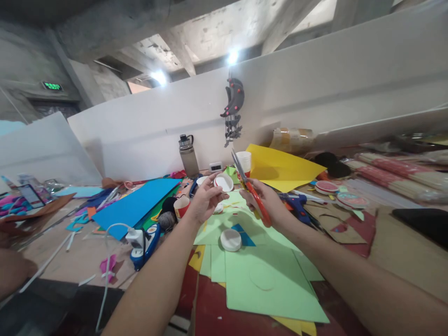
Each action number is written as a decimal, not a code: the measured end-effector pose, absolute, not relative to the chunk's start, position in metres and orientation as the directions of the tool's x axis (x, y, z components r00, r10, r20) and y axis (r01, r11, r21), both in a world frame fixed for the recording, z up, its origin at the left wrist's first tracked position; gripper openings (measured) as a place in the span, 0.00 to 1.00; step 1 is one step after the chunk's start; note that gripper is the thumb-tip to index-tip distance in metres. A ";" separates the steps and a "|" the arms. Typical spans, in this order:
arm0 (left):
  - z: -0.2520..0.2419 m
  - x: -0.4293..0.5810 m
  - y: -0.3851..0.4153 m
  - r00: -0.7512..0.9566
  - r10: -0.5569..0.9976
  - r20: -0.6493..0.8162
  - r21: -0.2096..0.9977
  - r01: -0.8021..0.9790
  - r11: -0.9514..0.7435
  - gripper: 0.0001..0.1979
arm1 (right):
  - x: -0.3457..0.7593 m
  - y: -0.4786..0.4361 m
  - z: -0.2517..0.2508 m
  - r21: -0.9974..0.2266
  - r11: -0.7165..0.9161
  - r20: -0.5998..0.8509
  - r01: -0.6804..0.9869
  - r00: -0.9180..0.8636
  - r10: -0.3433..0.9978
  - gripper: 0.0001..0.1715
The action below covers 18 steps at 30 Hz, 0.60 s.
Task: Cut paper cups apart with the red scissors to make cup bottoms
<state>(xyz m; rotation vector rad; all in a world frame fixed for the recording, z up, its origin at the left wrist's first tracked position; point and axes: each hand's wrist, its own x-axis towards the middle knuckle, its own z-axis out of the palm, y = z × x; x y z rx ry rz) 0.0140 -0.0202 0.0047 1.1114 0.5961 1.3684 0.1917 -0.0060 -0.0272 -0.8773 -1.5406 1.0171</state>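
My left hand [207, 199] grips a small white round piece with a low rim, which looks like a cut-off paper cup bottom [224, 182]. Orange-handled scissors [257, 200] are in my right hand [268, 205], their blades pointing up and away from me. Another white cup bottom [231, 240] lies below my hands on light green paper [276, 284], beside a blue paper triangle [245, 234]. Left of my left hand is a red and white paper cup [181, 206]. Behind the scissors stands a stack of white paper cups [244, 161].
Blue sheets [136, 205] and a power strip [145, 245] with a white plug lie left. A grey bottle [188, 156] stands at the back. Yellow paper [283, 168], a blue glue gun [299, 206] and cardboard [406, 252] are right. A person's arm [14, 270] shows at far left.
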 end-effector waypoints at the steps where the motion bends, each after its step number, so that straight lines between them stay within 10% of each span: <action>1: 0.005 0.015 -0.021 0.177 0.950 0.256 0.883 -0.443 -0.155 0.25 | 0.192 -0.006 -0.027 -0.930 0.366 0.357 0.021 -0.183 0.916 0.31; 8: 0.006 0.017 -0.025 0.206 0.940 0.271 0.893 -0.418 -0.166 0.28 | 0.197 -0.006 -0.020 -0.838 0.488 0.471 0.242 -0.128 0.873 0.31; 18: 0.000 0.019 -0.023 0.217 0.923 0.318 0.920 -0.307 -0.245 0.28 | 0.192 -0.006 -0.020 -0.945 0.305 0.319 -0.115 -0.143 0.937 0.28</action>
